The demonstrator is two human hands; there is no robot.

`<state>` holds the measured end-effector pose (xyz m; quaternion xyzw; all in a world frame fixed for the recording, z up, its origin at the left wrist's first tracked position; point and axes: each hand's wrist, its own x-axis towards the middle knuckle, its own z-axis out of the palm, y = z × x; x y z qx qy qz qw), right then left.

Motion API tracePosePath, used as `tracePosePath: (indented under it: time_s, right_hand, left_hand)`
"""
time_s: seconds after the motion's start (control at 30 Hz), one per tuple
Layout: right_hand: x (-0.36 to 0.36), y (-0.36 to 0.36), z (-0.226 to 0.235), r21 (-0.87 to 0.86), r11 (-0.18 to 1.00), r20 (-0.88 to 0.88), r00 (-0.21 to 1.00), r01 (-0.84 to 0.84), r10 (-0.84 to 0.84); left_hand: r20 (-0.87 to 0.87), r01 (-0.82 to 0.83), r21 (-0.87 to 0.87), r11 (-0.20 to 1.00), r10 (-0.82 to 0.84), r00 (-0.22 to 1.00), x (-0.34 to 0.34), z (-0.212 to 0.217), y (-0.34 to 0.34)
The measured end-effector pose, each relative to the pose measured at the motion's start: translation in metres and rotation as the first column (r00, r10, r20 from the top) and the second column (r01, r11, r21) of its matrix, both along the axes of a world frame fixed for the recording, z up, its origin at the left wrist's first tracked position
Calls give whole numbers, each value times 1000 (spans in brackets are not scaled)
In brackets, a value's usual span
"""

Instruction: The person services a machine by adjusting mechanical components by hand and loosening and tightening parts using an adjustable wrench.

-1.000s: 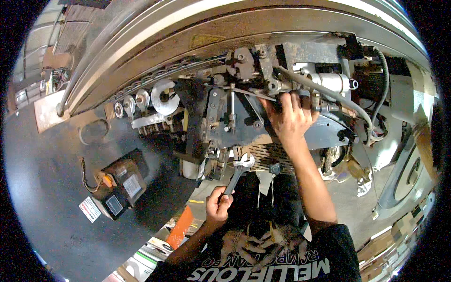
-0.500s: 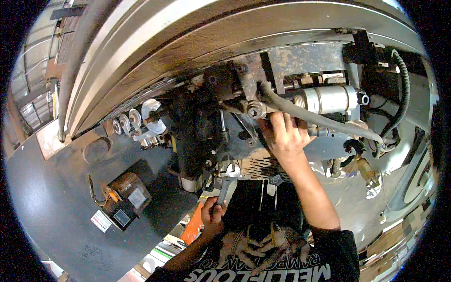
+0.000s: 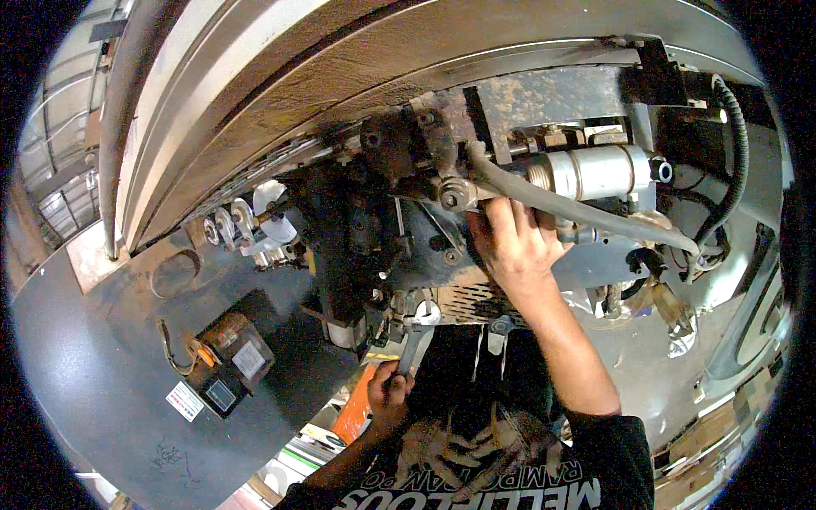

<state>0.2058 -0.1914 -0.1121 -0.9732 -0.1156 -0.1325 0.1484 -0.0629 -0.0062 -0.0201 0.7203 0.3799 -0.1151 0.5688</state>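
Note:
My left hand (image 3: 391, 391) is closed round the handle of an adjustable wrench (image 3: 415, 340), low in the middle of the view. The wrench's head is up against a fitting at the lower edge of a dark, greasy machine (image 3: 348, 217). My right hand (image 3: 517, 246) reaches into the machine beneath a silver cylinder (image 3: 599, 174) and a grey hose (image 3: 569, 206). Its fingers are curled, and their tips are hidden behind the hose, so what they grip cannot be made out. A large bolt head (image 3: 456, 195) sits just left of those fingers.
A dark tabletop (image 3: 93, 365) stretches to the left, bearing a dusty metal box-like part (image 3: 242, 344) and a white label card (image 3: 184, 401). A long machine beam (image 3: 357, 81) crosses overhead. Black ribbed tubing (image 3: 733, 161) loops down at the right. A slotted plate (image 3: 472, 303) lies below the mechanism.
The wrench and my left hand have shifted slightly to the right. My right hand keeps its place under the hose. The view has turned a little.

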Motion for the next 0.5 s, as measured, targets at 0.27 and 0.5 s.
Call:
tracePosePath:
  time_s: [0.27,0.5]
  right_hand:
    - [-1,0,3,-28,1000,-25,1000,5,-6]
    - [5,-4,13,-22,999,-12,999,-35,34]
  left_hand:
    - [-8,-25,-63,998,24,1000,2,4,-3]
    - [21,-21,-42,999,22,1000,-3,5,-1]
